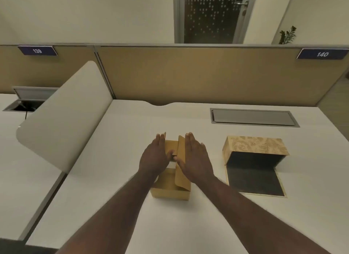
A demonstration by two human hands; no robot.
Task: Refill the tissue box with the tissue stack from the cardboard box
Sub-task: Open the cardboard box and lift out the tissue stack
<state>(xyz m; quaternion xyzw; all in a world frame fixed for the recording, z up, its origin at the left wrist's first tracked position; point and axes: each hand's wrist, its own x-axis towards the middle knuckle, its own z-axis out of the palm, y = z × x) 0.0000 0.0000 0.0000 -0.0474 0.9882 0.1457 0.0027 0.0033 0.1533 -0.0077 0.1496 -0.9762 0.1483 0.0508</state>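
Both hands flat on top of the cardboard box (pixel 171 191), fingers straight and spread, nothing clamped. Left hand (pixel 155 156) lies on the left top flap, right hand (pixel 194 157) on the right top flap (pixel 181 166), which tilts up along its near edge. Thumbs nearly meet over the gap between the flaps. A white patch (pixel 172 164) shows in that gap just under the thumbs (likely the tissue stack, can't confirm). Box sits on the white desk (pixel 117 159), directly beneath both palms. Tissue box (pixel 255 147) stands to the right of the right hand, apart from it, patterned shell with dark open side toward the camera. Its dark bottom panel (pixel 254 182) lies folded out flat on the desk, beside the right forearm.
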